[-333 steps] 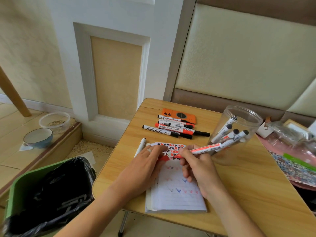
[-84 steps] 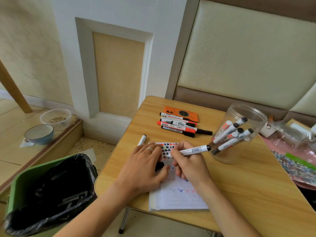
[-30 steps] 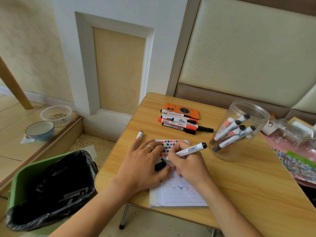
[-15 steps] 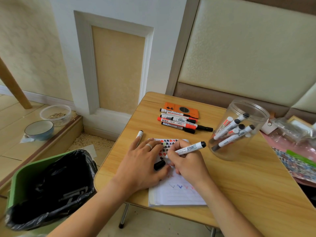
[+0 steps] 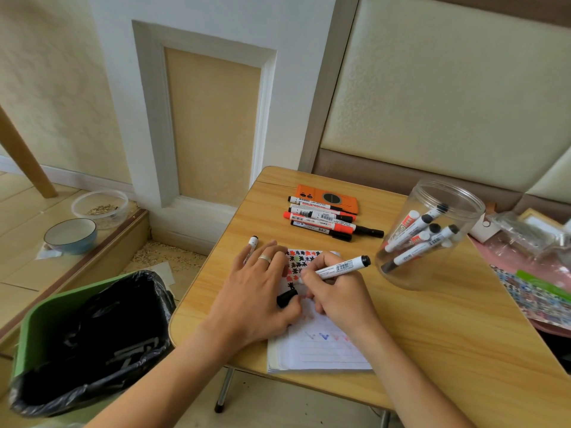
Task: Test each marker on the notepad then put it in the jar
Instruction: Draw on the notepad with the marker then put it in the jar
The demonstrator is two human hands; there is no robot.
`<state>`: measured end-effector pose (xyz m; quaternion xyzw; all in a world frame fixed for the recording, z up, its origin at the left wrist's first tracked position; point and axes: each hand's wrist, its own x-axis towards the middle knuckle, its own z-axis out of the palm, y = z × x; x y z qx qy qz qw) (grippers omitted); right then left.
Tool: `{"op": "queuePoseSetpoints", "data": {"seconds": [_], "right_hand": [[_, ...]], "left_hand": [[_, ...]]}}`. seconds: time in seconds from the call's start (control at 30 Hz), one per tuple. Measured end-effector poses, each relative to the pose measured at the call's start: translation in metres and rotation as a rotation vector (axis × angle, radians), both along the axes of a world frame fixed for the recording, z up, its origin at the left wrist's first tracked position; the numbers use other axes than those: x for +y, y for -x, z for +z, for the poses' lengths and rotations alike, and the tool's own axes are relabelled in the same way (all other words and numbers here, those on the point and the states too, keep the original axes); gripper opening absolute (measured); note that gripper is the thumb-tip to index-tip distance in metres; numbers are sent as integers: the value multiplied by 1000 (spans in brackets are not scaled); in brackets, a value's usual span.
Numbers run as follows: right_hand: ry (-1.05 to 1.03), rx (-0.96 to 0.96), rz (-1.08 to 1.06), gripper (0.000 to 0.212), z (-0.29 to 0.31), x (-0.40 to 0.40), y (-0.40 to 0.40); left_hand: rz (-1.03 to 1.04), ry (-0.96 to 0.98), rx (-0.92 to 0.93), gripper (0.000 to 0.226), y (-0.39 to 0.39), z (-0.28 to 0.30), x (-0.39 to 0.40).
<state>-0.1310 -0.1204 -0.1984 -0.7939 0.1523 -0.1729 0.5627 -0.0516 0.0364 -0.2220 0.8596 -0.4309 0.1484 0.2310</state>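
**Marker test under way on the notepad**

Your right hand point(image 5: 338, 293) is clamped around a white-barrelled marker point(image 5: 341, 267), tip down on the notepad point(image 5: 321, 350); the tip itself is hidden behind your fingers. Your left hand point(image 5: 256, 298) lies flat on the notepad's left side, fingers spread, with the black cap point(image 5: 286, 298) pinched under the thumb. A row of small coloured ticks shows on the page nearer you than your hands.

By the look of it you are on the testing step for this marker. Next you need to bring tip and cap together, press the cap on, then carry the marker to the jar point(image 5: 428, 233).

That clear jar stands right of the notepad, tilted, mouth facing you, and already holds several markers leaning inside. Beyond the notepad, a group of markers point(image 5: 324, 219) lies untested beside an orange case point(image 5: 327, 197). One more marker point(image 5: 251, 244) lies just left of the notepad, partly under your left fingers.
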Motion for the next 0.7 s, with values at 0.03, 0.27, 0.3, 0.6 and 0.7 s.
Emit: {"op": "queuePoseSetpoints", "data": {"seconds": [0.03, 0.27, 0.3, 0.6, 0.7], "right_hand": [[-6, 7, 5, 15, 0, 0, 0], [-23, 39, 34, 16, 2, 1, 1], [-25, 41, 31, 16, 2, 1, 2], [-291, 19, -72, 24, 16, -5, 5], [-295, 11, -50, 23, 16, -4, 6]], "left_hand": [[0, 6, 3, 46, 0, 0, 0], [-16, 2, -34, 36, 0, -1, 1], [-20, -1, -39, 34, 0, -1, 1], [15, 98, -47, 17, -1, -1, 0], [-11, 146, -53, 15, 1, 0, 1]]}}
